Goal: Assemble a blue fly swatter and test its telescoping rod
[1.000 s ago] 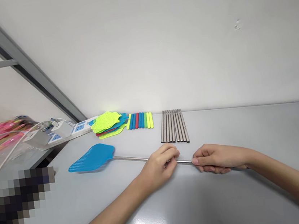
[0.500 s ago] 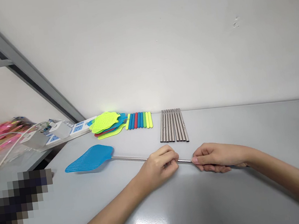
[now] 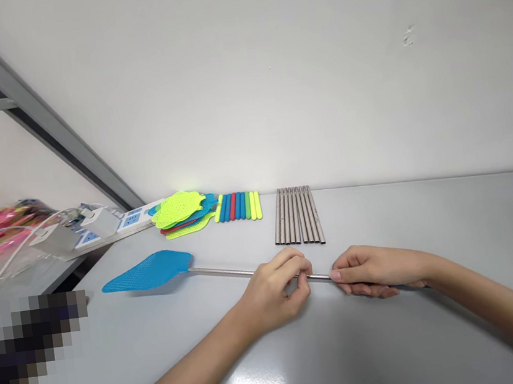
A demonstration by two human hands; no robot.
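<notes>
One blue swatter head [image 3: 151,271] on one metal rod [image 3: 222,271], over the near part of the bench [image 3: 428,221], head pointing left. Left-hand grip [image 3: 278,289]: curled on the rod, thumb and fingers closed round it. Right-hand grip [image 3: 373,269]: pinching the rod farther right. Behind, near the wall [image 3: 318,85]: stacked swatter heads [image 3: 178,208], at least four, overlap hiding the exact count; nine handles [image 3: 238,206] (four blue, three yellow, one red, one green); nine loose tubes [image 3: 295,218], side by side.
</notes>
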